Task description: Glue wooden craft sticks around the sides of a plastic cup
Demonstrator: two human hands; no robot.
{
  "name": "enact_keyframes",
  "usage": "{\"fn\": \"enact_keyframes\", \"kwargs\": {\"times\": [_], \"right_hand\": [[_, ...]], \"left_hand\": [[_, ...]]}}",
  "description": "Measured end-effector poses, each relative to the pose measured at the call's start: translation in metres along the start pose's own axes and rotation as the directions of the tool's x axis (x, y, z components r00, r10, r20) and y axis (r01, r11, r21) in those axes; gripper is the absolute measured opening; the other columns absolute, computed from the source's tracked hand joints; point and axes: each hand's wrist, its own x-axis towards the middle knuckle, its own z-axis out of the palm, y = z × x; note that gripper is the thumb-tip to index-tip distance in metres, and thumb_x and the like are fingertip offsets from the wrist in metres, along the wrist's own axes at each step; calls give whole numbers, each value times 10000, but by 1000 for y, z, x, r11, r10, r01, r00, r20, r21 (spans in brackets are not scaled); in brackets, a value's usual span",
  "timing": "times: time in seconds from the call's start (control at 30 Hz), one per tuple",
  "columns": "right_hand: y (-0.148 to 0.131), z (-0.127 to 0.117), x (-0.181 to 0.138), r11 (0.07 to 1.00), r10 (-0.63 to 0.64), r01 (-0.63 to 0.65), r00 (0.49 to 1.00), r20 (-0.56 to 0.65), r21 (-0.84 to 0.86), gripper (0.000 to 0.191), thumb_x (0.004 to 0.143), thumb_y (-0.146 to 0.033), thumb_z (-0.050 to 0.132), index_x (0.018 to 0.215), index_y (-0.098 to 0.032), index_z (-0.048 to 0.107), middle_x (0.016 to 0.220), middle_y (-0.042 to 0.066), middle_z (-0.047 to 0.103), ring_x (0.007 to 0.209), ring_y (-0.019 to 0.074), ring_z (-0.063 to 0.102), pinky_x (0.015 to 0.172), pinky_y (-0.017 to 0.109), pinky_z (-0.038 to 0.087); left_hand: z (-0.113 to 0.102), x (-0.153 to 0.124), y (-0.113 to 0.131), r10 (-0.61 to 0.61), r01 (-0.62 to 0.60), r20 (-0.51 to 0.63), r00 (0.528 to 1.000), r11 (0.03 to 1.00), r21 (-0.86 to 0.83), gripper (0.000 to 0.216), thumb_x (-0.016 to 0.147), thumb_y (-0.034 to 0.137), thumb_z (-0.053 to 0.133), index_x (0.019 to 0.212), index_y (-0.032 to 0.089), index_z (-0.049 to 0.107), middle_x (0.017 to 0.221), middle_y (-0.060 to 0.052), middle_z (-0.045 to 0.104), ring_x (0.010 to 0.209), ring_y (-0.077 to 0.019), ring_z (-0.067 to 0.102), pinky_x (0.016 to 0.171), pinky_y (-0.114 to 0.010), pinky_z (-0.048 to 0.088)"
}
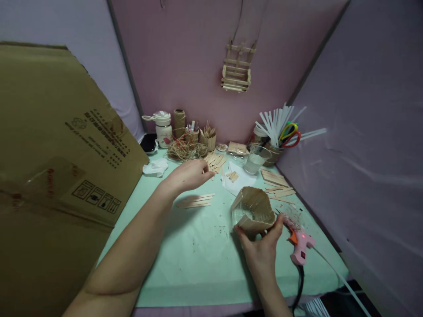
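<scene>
My right hand [262, 253] grips the near side of a many-sided craft-stick container [257, 215], thumb and fingers spread around its lower edge. The container is tilted, its open top toward me, and clear strands show inside. My left hand [191, 174] is over the middle of the table, close to a pile of loose craft sticks [216, 161]. Its thumb and forefinger are apart with nothing visible between them; the other fingers are mostly hidden. A few craft sticks [196, 201] lie side by side below that hand.
A pink glue gun [300, 242] with a cord lies right of my right hand. Behind are a plastic cup [257, 160], white paper [236, 182], stacked sticks [274, 178], scissors [291, 134], tangled twine [181, 149] and a white bottle [163, 130]. A large cardboard box [62, 176] stands left.
</scene>
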Motion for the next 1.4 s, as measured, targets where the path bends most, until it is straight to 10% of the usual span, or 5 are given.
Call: {"fn": "enact_keyframes", "kwargs": {"times": [0.43,1.13,1.4], "right_hand": [[-1,-8,2,995,1,2,999,-33,104,1222,638,-426,812,1572,-221,50,1584,206,276,1332,333,486,1106,520,395],[12,-18,14,994,-29,23,998,56,104,1198,640,-391,804,1565,-235,58,1582,201,276,1374,330,446,1120,539,380],[23,-21,23,990,-56,40,992,118,134,1184,654,-392,815,1557,-281,57,1591,176,266,1390,307,428,1139,531,356]], "left_hand": [[76,-30,-49,-102,106,91,991,994,-40,194,783,177,501,886,186,665,966,-77,668,874,-213,607,702,-296,422],[83,-30,-52,-138,136,77,987,990,34,198,819,107,406,857,181,586,892,-87,643,764,-207,544,633,-303,343],[71,-32,-43,-31,42,34,999,918,-394,132,817,226,441,821,202,570,784,-16,627,714,-162,539,632,-265,378]]}}
